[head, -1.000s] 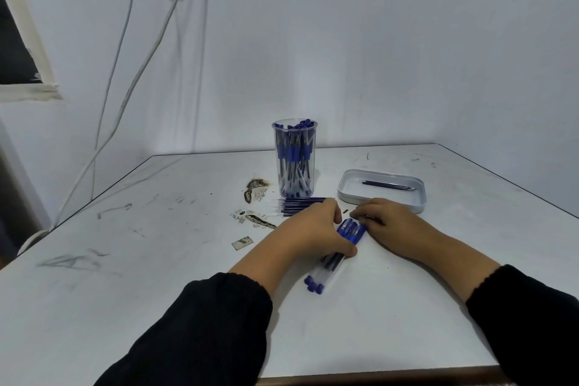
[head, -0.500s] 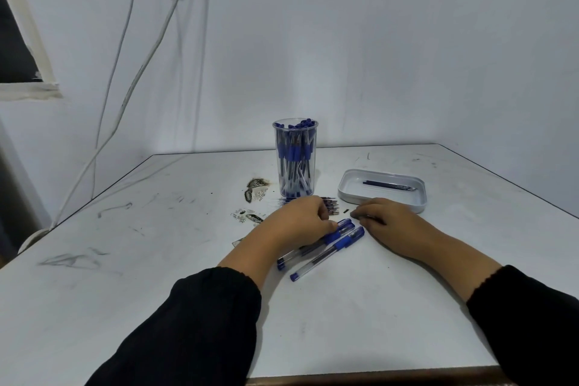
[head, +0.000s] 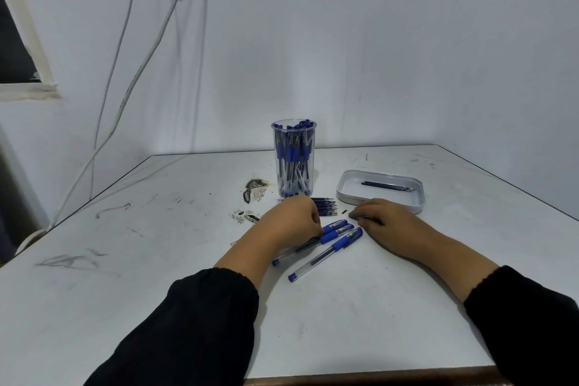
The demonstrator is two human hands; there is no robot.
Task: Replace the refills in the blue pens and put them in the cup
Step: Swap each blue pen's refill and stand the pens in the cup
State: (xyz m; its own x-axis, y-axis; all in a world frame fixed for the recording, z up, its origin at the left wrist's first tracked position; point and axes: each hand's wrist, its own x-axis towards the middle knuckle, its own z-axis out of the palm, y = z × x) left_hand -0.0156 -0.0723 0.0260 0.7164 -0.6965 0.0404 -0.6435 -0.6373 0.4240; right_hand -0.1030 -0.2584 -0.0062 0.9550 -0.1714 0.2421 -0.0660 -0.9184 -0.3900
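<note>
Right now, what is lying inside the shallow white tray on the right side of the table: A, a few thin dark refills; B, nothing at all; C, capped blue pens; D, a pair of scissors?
A: the shallow white tray holds only a few thin dark refills lying side by side.

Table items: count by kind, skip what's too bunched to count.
Loose blue capped pens: 3
Clear plastic cup of pens: 1
White shallow tray: 1
Pile of dark refills: 1, the refills too bunched to count
Total: 6

Scuffed white table, wall cables
</note>
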